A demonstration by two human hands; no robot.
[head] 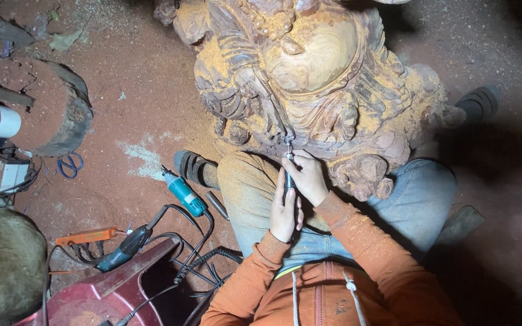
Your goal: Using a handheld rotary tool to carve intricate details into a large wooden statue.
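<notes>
Here, both the left hand [284, 214] and right hand [309, 176] clamp the rotary tool [288, 172]; keep its tip braced lightly against the wooden carving [309, 78].

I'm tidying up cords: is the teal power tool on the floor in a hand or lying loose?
Lying loose: the teal power tool rests on the red dusty floor, away from both hands, which grip a slim carving handpiece.

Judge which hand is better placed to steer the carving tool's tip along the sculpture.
Right, probably. The right hand pinches the rotary tool close to its tip, touching the wooden sculpture. The left hand grips the tool's body farther back, steadying it.
</notes>
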